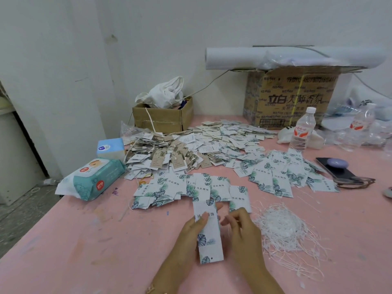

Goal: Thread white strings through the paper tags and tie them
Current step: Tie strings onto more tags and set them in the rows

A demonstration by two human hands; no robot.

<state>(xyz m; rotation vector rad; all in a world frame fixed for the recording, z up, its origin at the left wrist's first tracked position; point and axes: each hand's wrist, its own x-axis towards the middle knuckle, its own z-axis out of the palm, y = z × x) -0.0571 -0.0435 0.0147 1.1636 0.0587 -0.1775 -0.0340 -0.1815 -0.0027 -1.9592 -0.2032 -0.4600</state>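
Observation:
My left hand (192, 231) grips a long white paper tag (209, 234) with green leaf print, thumb on its face; a small hole shows near the tag's lower end. My right hand (241, 225) is just right of the tag, its fingertips pinching a thin white string (229, 230) that hangs down. A tangled pile of white strings (284, 228) lies on the pink table to the right. Loose leaf-print tags (191, 187) are spread beyond my hands, with more tags (282, 175) farther right.
Strung brown tags (169, 158) are heaped at the back left. A wet-wipes pack (93, 179) and blue tissue box (110, 147) sit left. Two cardboard boxes (163, 117), water bottles (303, 128) and a phone (337, 166) line the back and right.

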